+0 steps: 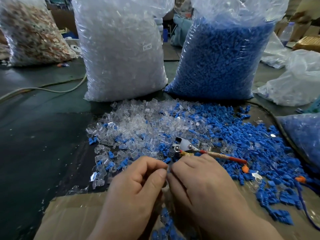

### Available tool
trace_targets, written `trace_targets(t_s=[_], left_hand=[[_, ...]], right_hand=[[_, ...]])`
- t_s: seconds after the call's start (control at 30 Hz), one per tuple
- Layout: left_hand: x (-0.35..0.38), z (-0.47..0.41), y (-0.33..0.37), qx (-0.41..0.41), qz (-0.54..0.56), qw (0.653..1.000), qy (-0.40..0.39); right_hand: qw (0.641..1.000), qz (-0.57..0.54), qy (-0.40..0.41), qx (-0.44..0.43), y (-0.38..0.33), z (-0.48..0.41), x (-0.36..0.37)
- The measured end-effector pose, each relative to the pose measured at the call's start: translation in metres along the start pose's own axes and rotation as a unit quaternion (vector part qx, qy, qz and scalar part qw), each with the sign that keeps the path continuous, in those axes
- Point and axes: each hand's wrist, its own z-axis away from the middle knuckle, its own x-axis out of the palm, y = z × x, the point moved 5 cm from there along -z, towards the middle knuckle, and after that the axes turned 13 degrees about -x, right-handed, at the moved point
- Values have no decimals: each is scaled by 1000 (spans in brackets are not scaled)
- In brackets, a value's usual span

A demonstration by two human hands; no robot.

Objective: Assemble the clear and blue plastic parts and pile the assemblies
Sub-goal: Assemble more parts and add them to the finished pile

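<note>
My left hand (pixel 138 184) and my right hand (pixel 199 181) meet fingertip to fingertip low in the middle of the view. Between them they pinch a small clear plastic part (pixel 167 168), mostly hidden by the fingers. I cannot tell whether a blue part is in it. Just beyond the hands spreads a heap of loose clear parts (pixel 136 125) on the left and loose blue parts (pixel 256 144) on the right. Below my hands lies a pile of clear-and-blue assemblies (pixel 166 224) on the cardboard (pixel 74 217).
A tall bag of clear parts (pixel 119 47) and a tall bag of blue parts (pixel 223 56) stand behind the heap. A red-handled metal tool (pixel 194 149) lies among the parts. Another bag (pixel 31 32) stands far left. A cable (pixel 52 89) crosses the dark table.
</note>
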Motion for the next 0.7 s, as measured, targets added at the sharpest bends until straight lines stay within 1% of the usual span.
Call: trace_targets(t_s=[0.1,0.2,0.27,0.3,0.33,0.4,0.43,0.47,0.5,0.57,0.6,0.7], left_hand=[[-3,-2,0,-41,18,999,-1],[-4,-6,-1,-41,-61,997,-32],[-4,-7,1,-41,-57,997,-40],[-4,-6,3,-36,-38,998,-42],[-3,-6,5,-23,-24,999,-37],[-2,-3,11,20,-6,1000,-22],[-1,-2,12,35,-1,999,-14],[1,-1,14,43,0,999,-9],[3,-1,14,43,3,999,-11],[5,-2,10,17,15,999,-34],[5,-2,8,-1,19,999,-51],[6,-3,1,-35,25,995,-95]], right_hand=[[1000,-17,10,-19,-1,0,-1],[998,-49,3,-39,-5,-2,0],[997,-66,-12,-30,-7,-2,0],[996,-90,-22,-7,-6,-2,0],[990,-135,-32,33,-3,-1,0],[955,-272,-17,118,3,2,1],[939,-314,0,143,6,5,1],[937,-318,6,141,5,5,0],[948,-294,3,123,3,4,-2],[976,-205,-19,66,-2,3,-4],[984,-170,-26,44,-3,3,-4],[993,-114,-25,10,-3,3,-6]])
